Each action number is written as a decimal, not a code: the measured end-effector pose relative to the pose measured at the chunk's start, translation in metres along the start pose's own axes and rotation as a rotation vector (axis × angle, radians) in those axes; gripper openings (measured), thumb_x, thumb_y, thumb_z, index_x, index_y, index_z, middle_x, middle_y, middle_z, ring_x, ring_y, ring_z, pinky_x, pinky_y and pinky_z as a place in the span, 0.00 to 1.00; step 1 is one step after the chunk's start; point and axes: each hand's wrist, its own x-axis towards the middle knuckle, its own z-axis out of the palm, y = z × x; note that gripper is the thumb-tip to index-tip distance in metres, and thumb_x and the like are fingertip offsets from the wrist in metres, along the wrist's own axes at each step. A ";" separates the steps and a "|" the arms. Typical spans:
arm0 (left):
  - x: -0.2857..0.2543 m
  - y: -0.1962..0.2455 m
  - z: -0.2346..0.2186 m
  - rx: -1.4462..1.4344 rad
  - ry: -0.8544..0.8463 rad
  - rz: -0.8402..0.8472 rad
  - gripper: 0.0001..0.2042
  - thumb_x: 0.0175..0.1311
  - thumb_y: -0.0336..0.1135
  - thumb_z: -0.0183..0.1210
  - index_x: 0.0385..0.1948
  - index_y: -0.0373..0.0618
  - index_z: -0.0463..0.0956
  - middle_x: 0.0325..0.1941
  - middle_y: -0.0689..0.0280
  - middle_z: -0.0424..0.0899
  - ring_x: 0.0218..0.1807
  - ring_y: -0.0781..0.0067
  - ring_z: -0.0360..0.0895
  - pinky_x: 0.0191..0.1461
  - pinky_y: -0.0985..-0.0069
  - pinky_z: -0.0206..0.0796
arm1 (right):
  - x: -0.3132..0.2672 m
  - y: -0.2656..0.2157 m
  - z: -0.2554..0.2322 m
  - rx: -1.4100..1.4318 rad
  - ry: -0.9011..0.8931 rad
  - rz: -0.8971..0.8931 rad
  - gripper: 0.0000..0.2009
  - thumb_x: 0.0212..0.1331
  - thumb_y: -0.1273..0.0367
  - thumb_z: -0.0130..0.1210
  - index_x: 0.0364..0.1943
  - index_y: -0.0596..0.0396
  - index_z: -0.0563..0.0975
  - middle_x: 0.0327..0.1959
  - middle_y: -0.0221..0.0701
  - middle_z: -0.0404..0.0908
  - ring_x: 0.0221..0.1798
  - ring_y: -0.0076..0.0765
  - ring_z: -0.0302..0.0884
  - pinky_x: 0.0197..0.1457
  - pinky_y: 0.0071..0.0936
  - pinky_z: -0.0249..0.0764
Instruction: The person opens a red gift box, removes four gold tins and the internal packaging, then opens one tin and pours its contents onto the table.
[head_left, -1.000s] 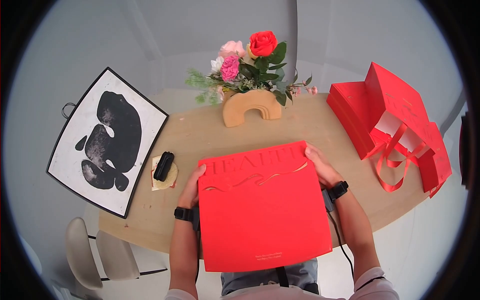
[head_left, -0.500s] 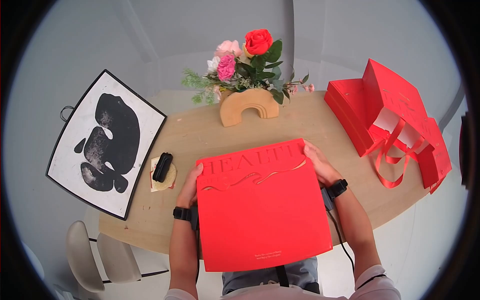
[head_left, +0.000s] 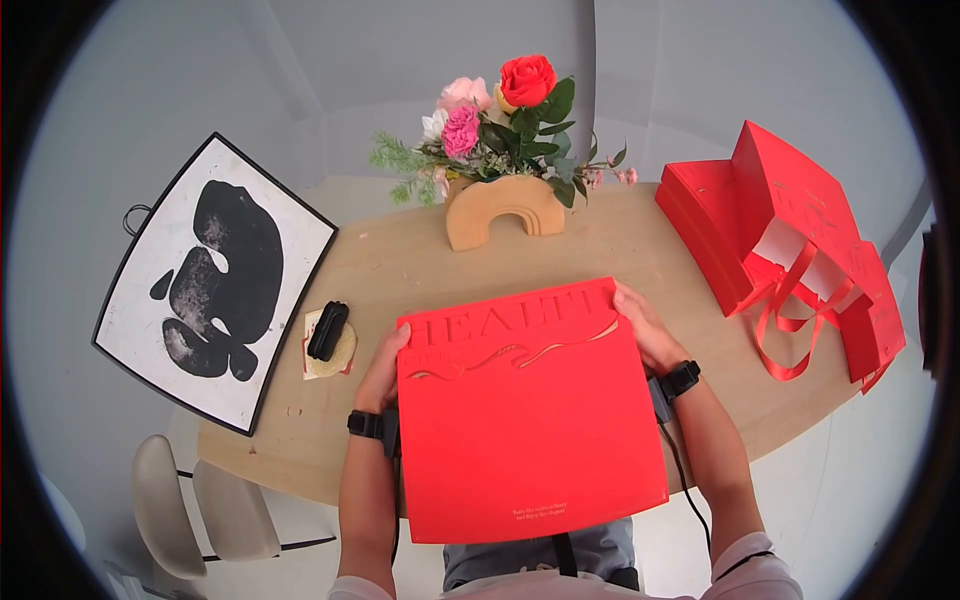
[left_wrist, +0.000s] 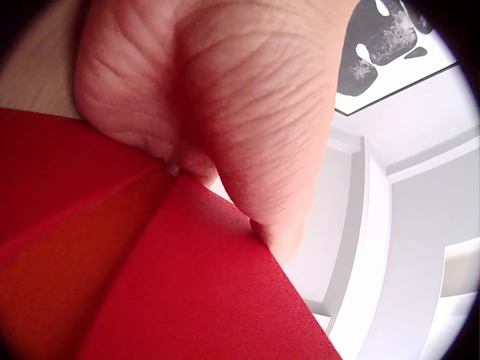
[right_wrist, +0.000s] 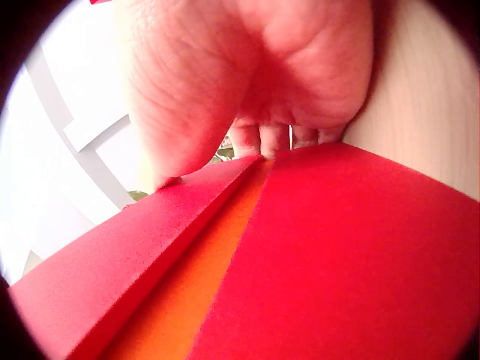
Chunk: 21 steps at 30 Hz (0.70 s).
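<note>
A large flat red gift box (head_left: 530,430) with raised HEALTH-like lettering and a wavy gold-edged line along its far end is held over the table's near edge. My left hand (head_left: 382,368) grips its left side near the far corner, thumb on the top edge. At the opposite side my right hand (head_left: 645,332) holds the box the same way. Both wrist views show an orange strip (left_wrist: 97,262) running between the red lid and the red lower part. In the right wrist view, curled fingertips (right_wrist: 274,139) show beyond the box's edge, under the palm.
A red gift bag (head_left: 800,200) with ribbon handles lies against another red box (head_left: 700,220) at the right. Flowers stand in a wooden arch vase (head_left: 500,205) at the back. On the left are a black-and-white picture board (head_left: 225,280) and a black object (head_left: 328,330) on a card.
The view shifts slightly, while both hands keep their hold on the box. The box stays almost in the same place.
</note>
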 end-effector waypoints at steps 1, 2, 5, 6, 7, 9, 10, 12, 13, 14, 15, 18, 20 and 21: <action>0.001 0.000 0.000 0.004 -0.001 -0.002 0.24 0.74 0.47 0.53 0.61 0.36 0.70 0.59 0.58 0.80 0.58 0.67 0.79 0.63 0.70 0.72 | 0.000 0.001 -0.001 0.002 0.005 -0.003 0.26 0.77 0.56 0.47 0.67 0.62 0.67 0.64 0.35 0.76 0.65 0.28 0.74 0.69 0.29 0.69; 0.000 0.001 0.000 0.004 -0.002 -0.002 0.24 0.74 0.47 0.53 0.61 0.36 0.70 0.59 0.58 0.80 0.58 0.67 0.79 0.63 0.70 0.72 | 0.000 0.002 -0.001 0.005 0.010 -0.004 0.26 0.77 0.56 0.47 0.67 0.62 0.67 0.64 0.35 0.76 0.64 0.28 0.74 0.69 0.29 0.69; 0.000 0.002 0.001 0.013 -0.006 0.000 0.24 0.74 0.47 0.53 0.61 0.36 0.70 0.59 0.58 0.80 0.59 0.68 0.79 0.63 0.70 0.71 | 0.000 -0.001 0.002 0.011 0.013 0.003 0.26 0.77 0.56 0.48 0.67 0.62 0.68 0.64 0.35 0.76 0.64 0.29 0.74 0.69 0.29 0.70; 0.001 0.002 -0.001 0.008 -0.021 -0.003 0.24 0.74 0.46 0.53 0.61 0.36 0.70 0.59 0.58 0.80 0.59 0.68 0.79 0.63 0.70 0.71 | 0.000 -0.001 0.002 0.011 0.012 0.004 0.26 0.77 0.56 0.48 0.67 0.62 0.68 0.64 0.35 0.76 0.64 0.29 0.74 0.69 0.29 0.70; 0.001 0.001 -0.002 0.003 -0.036 -0.007 0.24 0.74 0.46 0.53 0.61 0.37 0.70 0.59 0.58 0.80 0.59 0.68 0.79 0.63 0.70 0.71 | 0.000 0.000 0.001 0.014 0.012 0.005 0.26 0.77 0.56 0.48 0.67 0.62 0.68 0.63 0.35 0.76 0.64 0.28 0.74 0.69 0.29 0.70; 0.002 -0.001 -0.003 -0.007 -0.039 0.006 0.24 0.74 0.46 0.53 0.61 0.37 0.70 0.59 0.58 0.80 0.59 0.68 0.79 0.63 0.69 0.71 | 0.000 -0.001 0.001 0.017 0.009 0.005 0.26 0.77 0.56 0.48 0.67 0.62 0.68 0.63 0.35 0.77 0.64 0.28 0.75 0.69 0.29 0.70; 0.002 -0.001 -0.003 -0.016 -0.045 0.016 0.24 0.74 0.46 0.53 0.61 0.37 0.70 0.59 0.58 0.80 0.59 0.67 0.79 0.64 0.69 0.71 | 0.000 -0.001 0.001 0.014 0.009 0.004 0.25 0.77 0.56 0.48 0.66 0.62 0.69 0.62 0.35 0.77 0.63 0.28 0.75 0.68 0.29 0.71; 0.002 -0.001 -0.003 -0.017 -0.042 0.001 0.24 0.74 0.47 0.53 0.61 0.37 0.70 0.59 0.58 0.80 0.59 0.67 0.79 0.64 0.69 0.71 | 0.001 -0.001 0.000 0.010 0.007 0.004 0.25 0.76 0.56 0.48 0.66 0.62 0.69 0.62 0.35 0.77 0.63 0.28 0.76 0.68 0.29 0.71; 0.001 0.001 -0.001 -0.019 -0.039 -0.016 0.24 0.74 0.47 0.53 0.62 0.37 0.70 0.59 0.58 0.80 0.59 0.67 0.79 0.64 0.69 0.71 | 0.002 0.001 -0.001 0.027 0.016 0.012 0.25 0.76 0.56 0.49 0.66 0.62 0.69 0.61 0.35 0.78 0.62 0.28 0.76 0.67 0.29 0.72; -0.001 0.002 0.002 -0.021 -0.038 -0.018 0.24 0.74 0.47 0.53 0.62 0.37 0.70 0.59 0.58 0.80 0.59 0.67 0.79 0.64 0.69 0.71 | 0.002 0.003 -0.002 0.045 0.027 0.021 0.25 0.76 0.56 0.49 0.66 0.61 0.69 0.61 0.34 0.78 0.61 0.28 0.76 0.67 0.29 0.72; -0.004 0.003 0.006 -0.037 -0.009 -0.030 0.24 0.74 0.47 0.53 0.61 0.37 0.70 0.59 0.58 0.80 0.59 0.67 0.79 0.64 0.69 0.71 | 0.002 0.002 -0.002 0.045 0.027 0.024 0.25 0.76 0.56 0.49 0.66 0.61 0.69 0.61 0.34 0.78 0.61 0.28 0.76 0.67 0.29 0.72; -0.003 0.005 0.006 -0.032 -0.006 -0.034 0.24 0.74 0.47 0.54 0.61 0.38 0.70 0.60 0.58 0.80 0.60 0.67 0.79 0.64 0.69 0.71 | 0.001 0.001 -0.002 0.055 0.010 0.021 0.24 0.76 0.57 0.50 0.65 0.61 0.70 0.60 0.33 0.79 0.61 0.27 0.77 0.66 0.28 0.73; -0.001 0.003 0.003 -0.009 -0.034 -0.023 0.24 0.74 0.47 0.54 0.61 0.38 0.70 0.60 0.57 0.80 0.60 0.67 0.79 0.64 0.69 0.71 | 0.001 0.002 -0.002 0.066 0.029 0.030 0.23 0.76 0.57 0.50 0.64 0.60 0.71 0.60 0.33 0.79 0.60 0.27 0.77 0.66 0.28 0.73; 0.000 0.001 0.002 -0.029 -0.034 -0.023 0.24 0.74 0.48 0.54 0.61 0.38 0.70 0.60 0.57 0.80 0.60 0.66 0.79 0.64 0.69 0.71 | 0.001 0.003 -0.002 0.068 0.028 0.030 0.23 0.76 0.57 0.50 0.64 0.60 0.71 0.60 0.33 0.79 0.60 0.27 0.77 0.66 0.28 0.73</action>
